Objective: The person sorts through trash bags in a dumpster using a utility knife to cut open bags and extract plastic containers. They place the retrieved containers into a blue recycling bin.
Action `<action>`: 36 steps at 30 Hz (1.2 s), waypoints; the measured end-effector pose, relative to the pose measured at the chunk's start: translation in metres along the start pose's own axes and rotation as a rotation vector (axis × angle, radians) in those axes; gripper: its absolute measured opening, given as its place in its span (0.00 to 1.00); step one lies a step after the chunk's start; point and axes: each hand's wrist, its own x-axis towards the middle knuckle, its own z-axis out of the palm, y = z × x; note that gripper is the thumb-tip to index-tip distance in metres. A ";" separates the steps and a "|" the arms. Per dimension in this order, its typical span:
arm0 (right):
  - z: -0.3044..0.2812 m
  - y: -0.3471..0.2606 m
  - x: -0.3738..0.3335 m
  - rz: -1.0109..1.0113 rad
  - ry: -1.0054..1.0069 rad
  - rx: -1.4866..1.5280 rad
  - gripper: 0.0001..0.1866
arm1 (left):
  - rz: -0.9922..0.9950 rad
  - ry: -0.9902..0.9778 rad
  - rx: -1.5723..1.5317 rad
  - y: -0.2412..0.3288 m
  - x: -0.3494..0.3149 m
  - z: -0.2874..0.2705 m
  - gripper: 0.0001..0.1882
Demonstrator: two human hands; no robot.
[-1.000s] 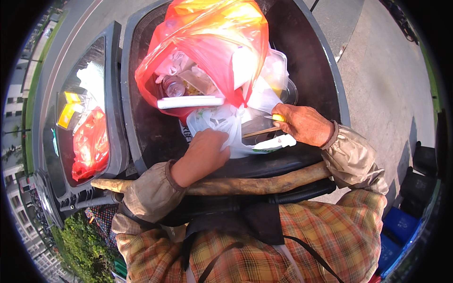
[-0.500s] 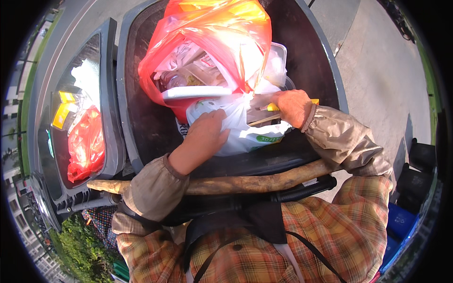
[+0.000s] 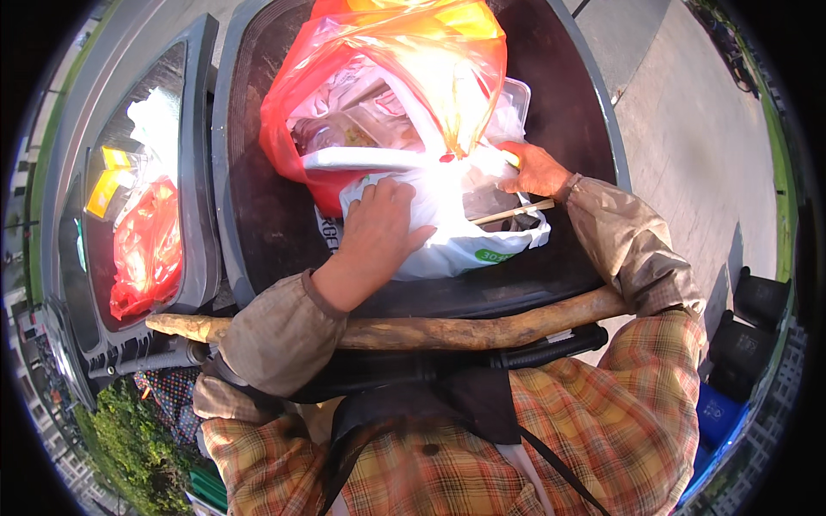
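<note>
meanwhile, the left hand (image 3: 372,232) lies loosely spread on a white bag (image 3: 447,256); the right hand (image 3: 542,175) grips a yellow tool (image 3: 512,159).

A red bag (image 3: 148,249) lies by the near edge of the left bin (image 3: 196,172). Black bins (image 3: 763,297) stand on pavement (image 3: 705,146).

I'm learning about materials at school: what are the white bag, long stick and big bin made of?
White bag: probably thin, shiny plastic; it creases and glares in the sun. Long stick: seemingly wood, matte, mottled brown and unevenly bent. Big bin: maybe hard plastic, dull, with a smooth rim.
</note>
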 end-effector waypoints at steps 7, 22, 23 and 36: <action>0.008 0.008 0.013 0.117 0.011 0.191 0.31 | -0.070 -0.201 -0.195 -0.014 0.003 0.007 0.30; -0.022 -0.085 -0.023 -0.157 0.012 -0.408 0.17 | -0.252 -0.291 -0.468 -0.034 0.010 0.020 0.19; -0.016 -0.080 -0.023 -0.251 -0.037 -0.367 0.19 | -0.277 -0.304 -0.383 -0.030 0.010 0.016 0.19; 0.045 -0.075 -0.030 -0.623 0.131 -0.637 0.42 | -0.508 -0.344 -0.867 -0.037 0.012 0.028 0.16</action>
